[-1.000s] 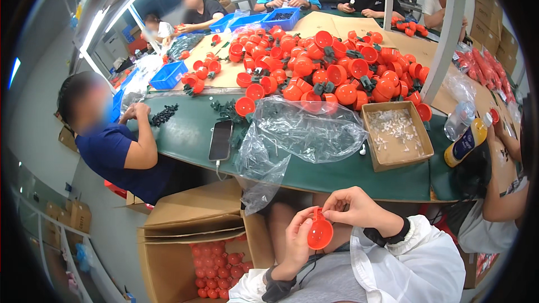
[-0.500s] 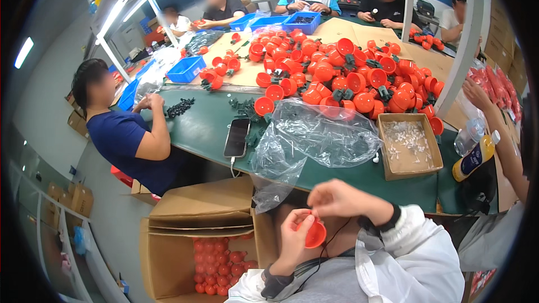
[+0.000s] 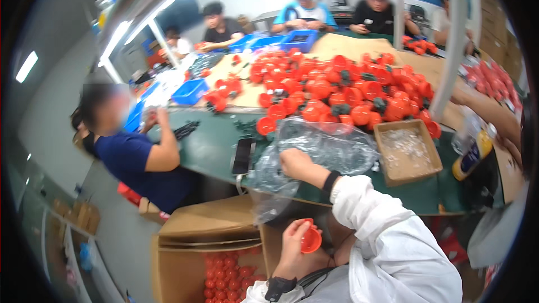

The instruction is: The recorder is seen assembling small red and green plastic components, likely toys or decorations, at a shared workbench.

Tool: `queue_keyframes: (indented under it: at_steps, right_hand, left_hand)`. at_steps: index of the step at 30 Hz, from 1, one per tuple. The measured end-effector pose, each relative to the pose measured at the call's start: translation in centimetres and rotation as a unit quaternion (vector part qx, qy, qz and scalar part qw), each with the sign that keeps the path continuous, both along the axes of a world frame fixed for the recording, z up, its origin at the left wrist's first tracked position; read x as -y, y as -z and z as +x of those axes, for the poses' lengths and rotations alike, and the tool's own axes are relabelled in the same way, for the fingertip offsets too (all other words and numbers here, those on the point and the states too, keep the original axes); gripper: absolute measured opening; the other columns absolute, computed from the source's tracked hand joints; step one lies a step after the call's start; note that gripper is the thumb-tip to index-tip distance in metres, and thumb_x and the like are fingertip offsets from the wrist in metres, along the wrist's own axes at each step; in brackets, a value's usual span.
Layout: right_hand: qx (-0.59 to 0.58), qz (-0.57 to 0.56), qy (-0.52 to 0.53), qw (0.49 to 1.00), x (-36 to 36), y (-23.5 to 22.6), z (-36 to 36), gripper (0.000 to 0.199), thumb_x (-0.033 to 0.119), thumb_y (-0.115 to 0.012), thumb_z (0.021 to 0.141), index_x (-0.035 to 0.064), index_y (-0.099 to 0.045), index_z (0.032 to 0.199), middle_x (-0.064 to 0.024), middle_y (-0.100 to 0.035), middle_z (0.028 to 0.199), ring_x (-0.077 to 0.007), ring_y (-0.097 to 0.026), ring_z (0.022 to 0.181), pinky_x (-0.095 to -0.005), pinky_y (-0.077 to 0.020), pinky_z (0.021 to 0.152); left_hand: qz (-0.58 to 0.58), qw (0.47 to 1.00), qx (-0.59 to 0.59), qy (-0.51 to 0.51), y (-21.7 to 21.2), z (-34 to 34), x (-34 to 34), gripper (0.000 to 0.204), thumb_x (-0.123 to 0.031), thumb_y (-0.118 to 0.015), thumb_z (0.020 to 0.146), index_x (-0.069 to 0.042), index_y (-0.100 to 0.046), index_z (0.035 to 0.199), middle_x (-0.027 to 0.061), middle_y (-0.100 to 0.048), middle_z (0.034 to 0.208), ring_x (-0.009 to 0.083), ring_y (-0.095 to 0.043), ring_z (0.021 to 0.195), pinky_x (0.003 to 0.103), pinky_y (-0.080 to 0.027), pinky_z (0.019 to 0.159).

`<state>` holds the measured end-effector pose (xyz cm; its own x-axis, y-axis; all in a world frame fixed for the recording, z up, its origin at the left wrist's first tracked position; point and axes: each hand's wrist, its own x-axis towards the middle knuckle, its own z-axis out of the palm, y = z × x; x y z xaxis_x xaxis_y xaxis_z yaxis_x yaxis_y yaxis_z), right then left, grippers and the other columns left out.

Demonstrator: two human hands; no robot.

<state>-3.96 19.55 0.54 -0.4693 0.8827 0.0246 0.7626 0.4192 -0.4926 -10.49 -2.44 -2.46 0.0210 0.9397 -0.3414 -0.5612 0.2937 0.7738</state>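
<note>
Low in front of my body, my left hand holds a red plastic cup, its round open side turned up and toward the right. My right hand is stretched out over the table, above a crumpled clear plastic bag. Its fingers are blurred and partly turned away, so whether they grip anything cannot be seen. Beyond the bag lies a large heap of red cups with dark green clips among them. More dark green clips sit left of the bag.
A phone with a cable lies at the table's near edge. To the right stand a cardboard tray of small white pieces and a yellow bottle. An open carton holds red parts. A co-worker sits left; others work across the table.
My right hand has left the red cup and moved forward over the plastic bag. My left hand still holds the cup. The whole view has shifted slightly.
</note>
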Motion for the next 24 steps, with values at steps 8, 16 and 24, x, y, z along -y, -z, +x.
queue_keyframes:
  at_steps: [8,16,24]
  right_hand:
    - [-0.077,-0.02,0.009,0.997,0.3,0.2,-2.2,0.066,0.036,-0.079,0.056,0.0183,-0.056,0.116,-0.0172,-0.048,0.111,-0.0339,-0.052,0.102,-0.0396,-0.0447,0.083]
    - [-0.108,0.005,0.056,0.993,-0.4,1.8,-4.2,0.022,0.021,-0.071,0.062,0.0117,-0.067,0.082,-0.0141,-0.06,0.092,-0.0309,-0.059,0.089,-0.0398,-0.0473,0.076]
    - [-0.465,-0.29,0.005,0.837,2.5,-5.0,4.5,0.028,0.012,-0.065,0.072,-0.0006,-0.057,0.096,-0.0123,-0.064,0.087,-0.0212,-0.064,0.079,-0.0301,-0.0511,0.067]
  left_hand:
    - [0.037,0.994,-0.009,-0.106,-0.2,-0.7,-1.8,0.017,-0.011,-0.054,0.085,-0.002,-0.049,0.099,0.0101,-0.055,0.082,0.0188,-0.057,0.074,0.039,-0.054,0.07]
    - [0.002,0.996,-0.042,-0.076,-0.2,0.3,-0.8,0.019,-0.012,-0.055,0.084,0.0,-0.05,0.097,0.0113,-0.058,0.08,0.0211,-0.06,0.073,0.034,-0.053,0.068]
    - [-0.014,0.995,0.09,-0.041,1.4,-1.0,-1.1,0.026,-0.018,-0.041,0.088,0.002,-0.049,0.102,0.0165,-0.059,0.086,0.0318,-0.061,0.076,0.04,-0.052,0.072]
